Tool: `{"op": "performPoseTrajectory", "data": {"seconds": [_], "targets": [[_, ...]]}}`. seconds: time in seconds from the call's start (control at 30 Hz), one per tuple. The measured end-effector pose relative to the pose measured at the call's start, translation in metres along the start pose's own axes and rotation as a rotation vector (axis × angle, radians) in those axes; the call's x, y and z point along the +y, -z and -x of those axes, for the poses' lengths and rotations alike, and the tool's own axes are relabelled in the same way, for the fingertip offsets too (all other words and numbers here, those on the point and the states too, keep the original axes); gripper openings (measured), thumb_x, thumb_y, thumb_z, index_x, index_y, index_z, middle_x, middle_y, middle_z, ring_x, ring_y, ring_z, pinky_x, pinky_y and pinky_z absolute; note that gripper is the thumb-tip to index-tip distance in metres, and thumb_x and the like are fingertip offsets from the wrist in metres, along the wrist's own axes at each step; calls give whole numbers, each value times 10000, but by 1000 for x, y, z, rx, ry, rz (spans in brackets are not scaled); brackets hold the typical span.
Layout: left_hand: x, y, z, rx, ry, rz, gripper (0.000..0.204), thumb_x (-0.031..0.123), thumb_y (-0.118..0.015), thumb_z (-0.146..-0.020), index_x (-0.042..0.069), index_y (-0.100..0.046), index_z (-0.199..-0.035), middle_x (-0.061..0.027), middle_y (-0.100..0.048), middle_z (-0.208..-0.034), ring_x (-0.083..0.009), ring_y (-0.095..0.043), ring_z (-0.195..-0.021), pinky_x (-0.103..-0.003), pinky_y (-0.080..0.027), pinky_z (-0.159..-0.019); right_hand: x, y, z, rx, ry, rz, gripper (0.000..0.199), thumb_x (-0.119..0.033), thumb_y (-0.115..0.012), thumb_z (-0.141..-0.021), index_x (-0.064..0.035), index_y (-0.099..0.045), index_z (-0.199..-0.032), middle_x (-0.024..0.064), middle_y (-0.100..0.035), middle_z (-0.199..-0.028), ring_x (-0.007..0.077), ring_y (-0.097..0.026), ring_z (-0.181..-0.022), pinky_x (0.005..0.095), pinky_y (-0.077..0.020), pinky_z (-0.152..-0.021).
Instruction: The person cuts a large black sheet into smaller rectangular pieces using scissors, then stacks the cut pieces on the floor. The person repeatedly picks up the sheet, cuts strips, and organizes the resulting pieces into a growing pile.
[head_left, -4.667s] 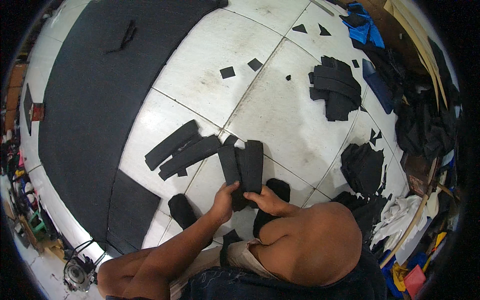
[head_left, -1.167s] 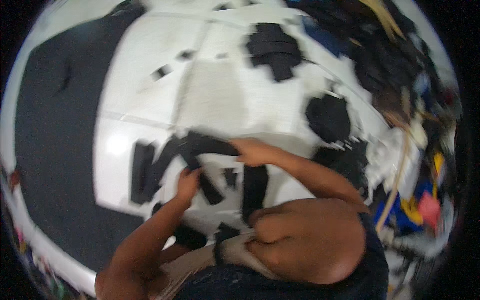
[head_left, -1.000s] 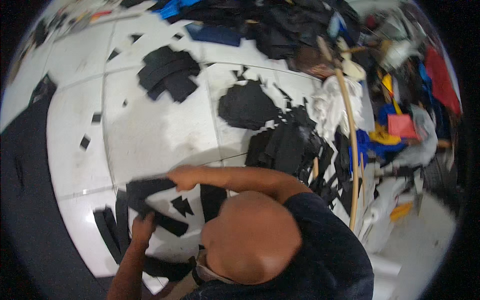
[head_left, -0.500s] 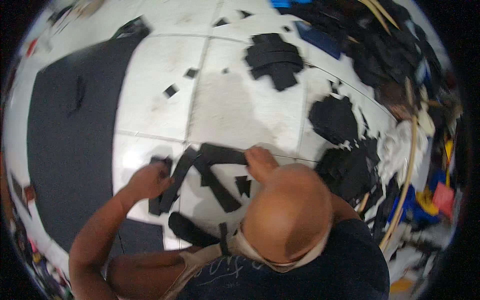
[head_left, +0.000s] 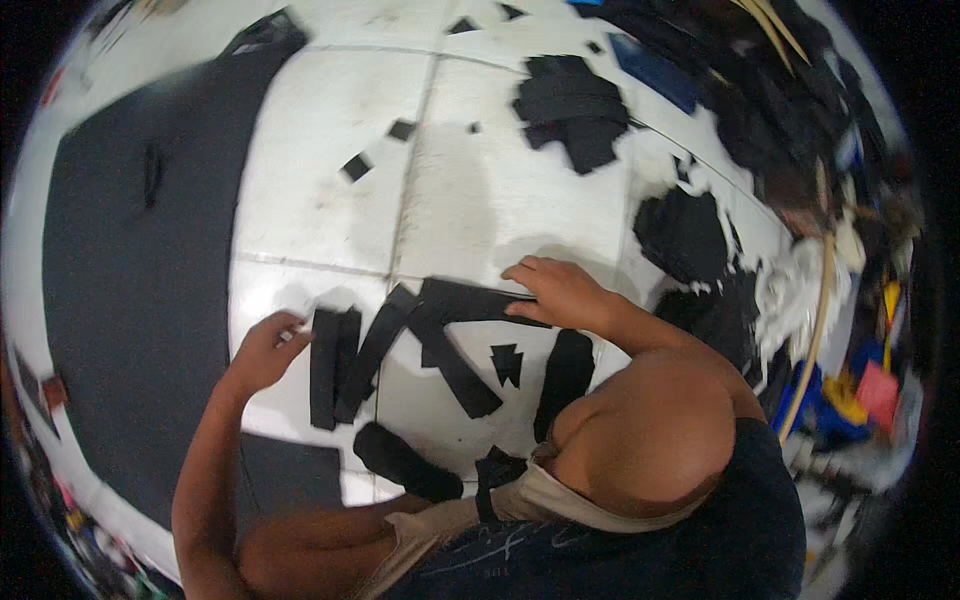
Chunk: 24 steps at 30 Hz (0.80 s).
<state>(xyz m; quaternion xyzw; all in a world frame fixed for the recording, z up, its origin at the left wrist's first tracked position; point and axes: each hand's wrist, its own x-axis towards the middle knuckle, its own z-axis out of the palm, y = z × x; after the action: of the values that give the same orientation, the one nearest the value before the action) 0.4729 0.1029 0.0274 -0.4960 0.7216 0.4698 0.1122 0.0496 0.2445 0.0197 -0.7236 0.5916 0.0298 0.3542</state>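
My left hand [head_left: 270,350] is open, its fingers apart, just left of a pair of black fabric strips [head_left: 336,368] lying side by side on the white tiles. Another strip [head_left: 383,345] slants beside them. To the right, one long strip [head_left: 475,303] runs sideways and a further one [head_left: 460,375] angles down toward me. My right hand [head_left: 560,292] hovers at the far right end of the sideways strip, fingers spread and thumb over its edge; whether it touches cannot be made out. A small notched black scrap [head_left: 507,364] lies between the strips and my knee.
A large dark sheet [head_left: 130,280] covers the floor at left. Stacked black pieces [head_left: 572,110] lie ahead, with more black piles [head_left: 685,235] at right. Small scraps [head_left: 357,167] dot the tiles. A long wooden stick [head_left: 815,330] and mixed clutter line the right side.
My left hand has let go of a strip and drawn slightly left; that strip now lies straight. The fingers of my right hand have spread at the sideways strip's end. The view has shifted.
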Motion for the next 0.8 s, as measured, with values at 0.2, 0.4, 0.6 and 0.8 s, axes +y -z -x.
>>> {"op": "performPoseTrajectory", "data": {"seconds": [0.2, 0.4, 0.6, 0.8], "targets": [[66, 72, 3, 44, -9, 21, 326, 168, -605, -917, -12, -565, -1186, -111, -597, -1085, -189, -564, -974, -316, -450, -857, 3, -6, 73, 243, -258, -241, 358, -327, -595, -932, -53, -593, -1162, 165, -615, -1105, 338, -602, -1033, 449, -483, -896], [176, 61, -25, 31, -437, 391, 289, 237, -557, -962, 41, -574, -1175, -37, -564, -1024, -138, -504, -910, -277, -420, -825, -53, -62, 207, 614, -661, -525, 312, -284, -589, -943, -25, -620, -1115, 159, -653, -1050, 307, -643, -966, 424, -505, -847], [247, -114, -45, -513, -596, 67, 251, 213, -591, -934, 28, -605, -1103, -56, -597, -882, -146, -538, -777, -295, -458, -743, -191, -195, 333, 850, -1329, -733, 282, -317, -542, -917, -62, -636, -991, 190, -663, -996, 388, -628, -976, 482, -499, -825], [240, -179, -120, -667, -978, -235, 295, 241, -591, -911, -37, -634, -1001, -160, -668, -929, -248, -622, -857, -385, -484, -777, -292, -356, 384, 450, -1575, -792, 389, -411, -600, -822, -104, -684, -1046, 189, -678, -1061, 380, -645, -984, 465, -505, -847]]}}
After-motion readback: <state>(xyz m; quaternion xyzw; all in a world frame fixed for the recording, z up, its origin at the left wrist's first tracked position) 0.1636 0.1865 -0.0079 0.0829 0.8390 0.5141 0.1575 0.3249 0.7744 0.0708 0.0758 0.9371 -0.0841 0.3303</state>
